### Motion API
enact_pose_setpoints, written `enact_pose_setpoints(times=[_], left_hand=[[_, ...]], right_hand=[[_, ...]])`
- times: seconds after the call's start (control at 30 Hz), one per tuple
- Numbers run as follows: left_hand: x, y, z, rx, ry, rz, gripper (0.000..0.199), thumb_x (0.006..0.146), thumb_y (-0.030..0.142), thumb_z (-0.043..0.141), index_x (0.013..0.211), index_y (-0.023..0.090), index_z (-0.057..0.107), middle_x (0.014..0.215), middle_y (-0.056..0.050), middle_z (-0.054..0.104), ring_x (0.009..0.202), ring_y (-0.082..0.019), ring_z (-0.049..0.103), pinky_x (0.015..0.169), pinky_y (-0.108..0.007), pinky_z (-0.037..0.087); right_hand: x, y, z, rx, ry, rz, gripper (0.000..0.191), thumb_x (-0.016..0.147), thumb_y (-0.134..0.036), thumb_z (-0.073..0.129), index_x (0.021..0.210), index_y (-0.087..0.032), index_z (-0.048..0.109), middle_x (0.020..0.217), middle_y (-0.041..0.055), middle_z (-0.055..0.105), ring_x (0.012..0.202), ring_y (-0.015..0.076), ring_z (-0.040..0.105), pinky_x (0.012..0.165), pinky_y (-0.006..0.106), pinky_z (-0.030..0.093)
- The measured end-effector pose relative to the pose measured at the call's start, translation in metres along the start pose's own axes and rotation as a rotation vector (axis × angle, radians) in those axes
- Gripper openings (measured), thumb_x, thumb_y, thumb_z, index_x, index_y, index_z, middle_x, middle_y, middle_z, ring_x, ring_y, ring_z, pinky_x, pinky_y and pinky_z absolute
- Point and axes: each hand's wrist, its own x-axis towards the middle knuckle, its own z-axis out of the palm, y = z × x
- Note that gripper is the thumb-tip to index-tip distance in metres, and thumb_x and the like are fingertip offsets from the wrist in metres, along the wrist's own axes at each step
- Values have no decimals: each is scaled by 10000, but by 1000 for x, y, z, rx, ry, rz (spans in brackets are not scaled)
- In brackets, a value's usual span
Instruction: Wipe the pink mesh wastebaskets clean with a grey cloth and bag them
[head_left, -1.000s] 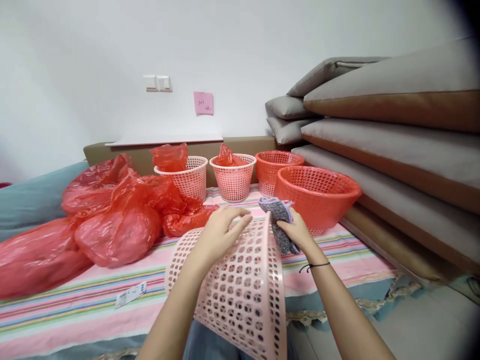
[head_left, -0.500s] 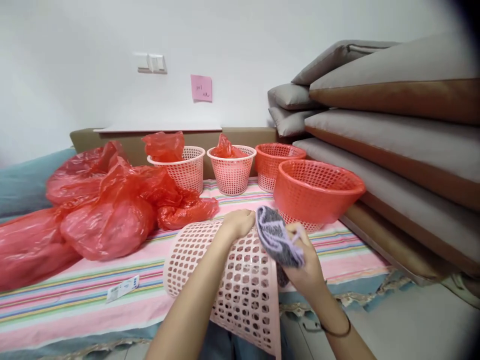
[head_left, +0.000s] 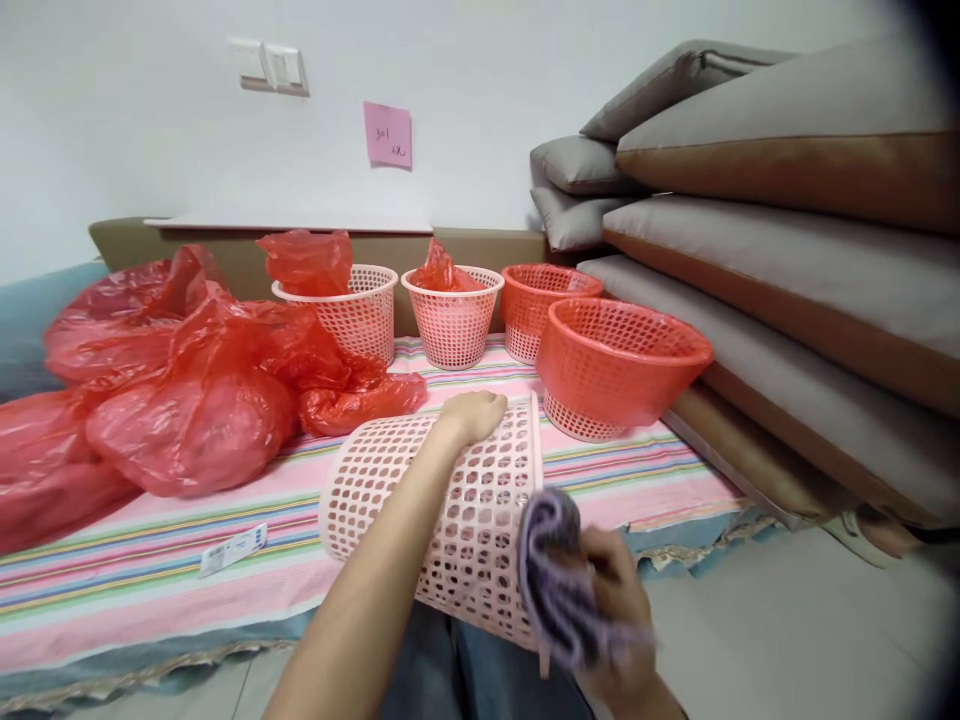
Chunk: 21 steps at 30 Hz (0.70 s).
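A pale pink plastic basket (head_left: 480, 520) with a lattice of holes lies on its side at the near edge of the striped cloth, its open end to the right. My left hand (head_left: 474, 416) is closed on its upper side near the rim, the fingertips mostly hidden. In my right hand (head_left: 619, 600), slightly blurred, is a bunched grey and lilac cleaning cloth (head_left: 559, 580). That cloth is against the lower part of the basket's rim.
Behind stand two pink baskets (head_left: 454, 325) with red bags inside and two red-lined baskets (head_left: 622, 365). Red plastic bags (head_left: 195, 400) heap up at left. A white label (head_left: 232, 550) lies on the striped cloth (head_left: 135, 600). Grey cushions (head_left: 787, 270) are stacked at right.
My right hand with the cleaning cloth has moved down along the basket's rim, from near its top to its lower part. My left hand stays on the basket. The view has shifted slightly.
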Motion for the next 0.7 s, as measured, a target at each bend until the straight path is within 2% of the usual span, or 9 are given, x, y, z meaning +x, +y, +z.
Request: enact_pose_setpoints(times=[0.07,0.13,0.23,0.3,0.47,0.6,0.7], left_hand=[[-14,1,-1,-2,17,0,544,947,323,208,1080,139,702,1274,-146,659,1178,-292,607,951,-372,457],[-30,1,-1,-7,57,7,546,953,314,194,1077,156,702,1251,-132,676,1152,-286,623,935,-370,466],[-55,-1,1,-18,130,18,537,960,286,182,1138,177,676,1271,-109,668,1175,-261,610,964,-366,451],[-67,-1,3,-36,181,27,519,958,267,198,1165,181,666,1273,-97,669,1192,-245,599,988,-361,438],[-82,2,5,-86,254,60,485,945,239,249,1149,161,682,1251,-97,682,1202,-236,595,1016,-355,428],[-89,3,5,-106,283,54,503,943,241,244,1216,144,655,1296,-96,655,1217,-229,584,1034,-352,416],[-91,3,6,-106,323,47,508,937,243,251,1237,144,649,1298,-82,656,1210,-226,587,1047,-348,404]], right_hand=[[45,-16,18,59,-69,-170,201,705,-363,726,788,-220,612,755,15,607,702,194,584,653,313,495],[89,-25,34,82,-35,-242,168,686,-287,672,821,-203,618,817,31,641,777,208,606,733,329,502],[136,-17,49,-44,-23,-182,211,632,-275,634,824,-186,622,862,48,670,819,220,598,796,346,488],[150,0,50,-114,-34,-102,212,640,-308,619,810,-181,619,855,51,672,818,222,594,799,346,483],[145,56,38,-191,-52,51,224,673,-349,565,810,-181,621,832,54,692,792,224,608,759,334,488],[120,95,24,-254,-95,168,257,658,-331,539,843,-179,631,875,66,708,832,243,631,766,338,491],[97,111,12,-299,-154,238,246,667,-308,521,838,-182,643,881,65,713,851,248,641,781,340,493]])
